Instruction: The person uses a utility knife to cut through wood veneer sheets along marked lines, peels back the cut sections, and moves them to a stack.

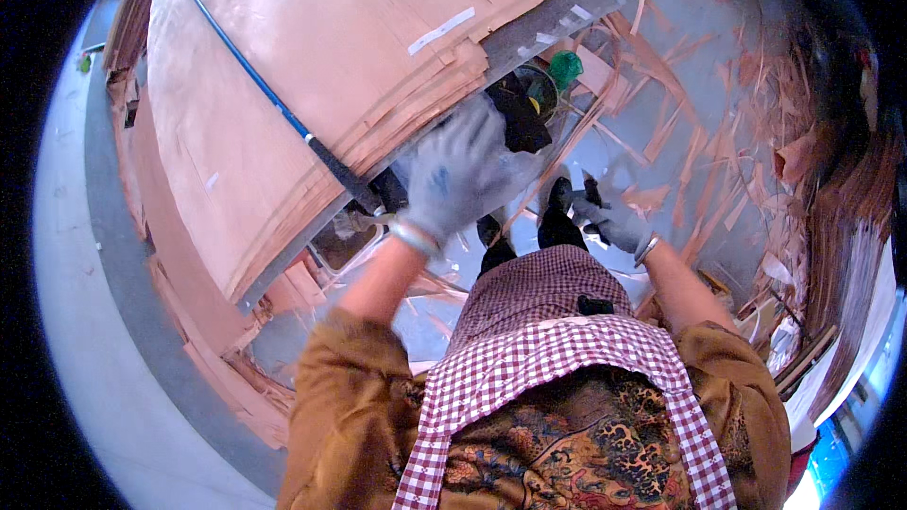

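Gloved hands at the edge of a big veneer stack

The person stands right up against a stack of thin reddish wood veneer sheets [312, 66], landmark for everything here. Their left hand [453, 175], in a grey glove, is spread wide open with fingers fanned, hovering just off the stack's near edge; it's a bit blurred and I can't see it gripping anything. The right hand [614, 222], also grey-gloved, sits lower and well away from the stack, fingers loosely curled; can't tell if it's got hold of anything. A blue-handled tool [274, 99] lies diagonally across the top sheet. Past the stack's far corner there's a bucket [540, 90] with something green in it, and veneer scraps [680, 132] litter the floor beyond.
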The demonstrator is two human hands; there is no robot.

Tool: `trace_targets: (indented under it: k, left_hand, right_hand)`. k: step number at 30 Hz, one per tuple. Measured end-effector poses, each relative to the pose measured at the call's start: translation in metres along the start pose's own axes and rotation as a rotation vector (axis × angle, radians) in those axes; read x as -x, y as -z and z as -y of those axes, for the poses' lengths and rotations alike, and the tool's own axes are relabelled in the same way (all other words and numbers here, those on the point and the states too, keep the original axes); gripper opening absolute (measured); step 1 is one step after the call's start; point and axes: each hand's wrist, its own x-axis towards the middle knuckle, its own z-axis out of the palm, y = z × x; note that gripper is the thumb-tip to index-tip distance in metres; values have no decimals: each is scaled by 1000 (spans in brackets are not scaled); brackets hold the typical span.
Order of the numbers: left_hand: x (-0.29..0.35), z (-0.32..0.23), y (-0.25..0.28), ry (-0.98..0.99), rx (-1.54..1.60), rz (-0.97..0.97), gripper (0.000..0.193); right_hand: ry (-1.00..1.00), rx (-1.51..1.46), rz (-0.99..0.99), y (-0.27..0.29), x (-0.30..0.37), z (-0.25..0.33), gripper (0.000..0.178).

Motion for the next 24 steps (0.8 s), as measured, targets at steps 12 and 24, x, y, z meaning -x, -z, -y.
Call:
trace_targets:
  k: [12,24]
  left_hand:
    - [49,33,-41,634,266,27,19]
    - [49,71,-64,861,614,37,28]
  right_hand:
    - [171,-424,-282,-116,-27,40,36]
    - [208,-502,-255,-139,-66,91,58]
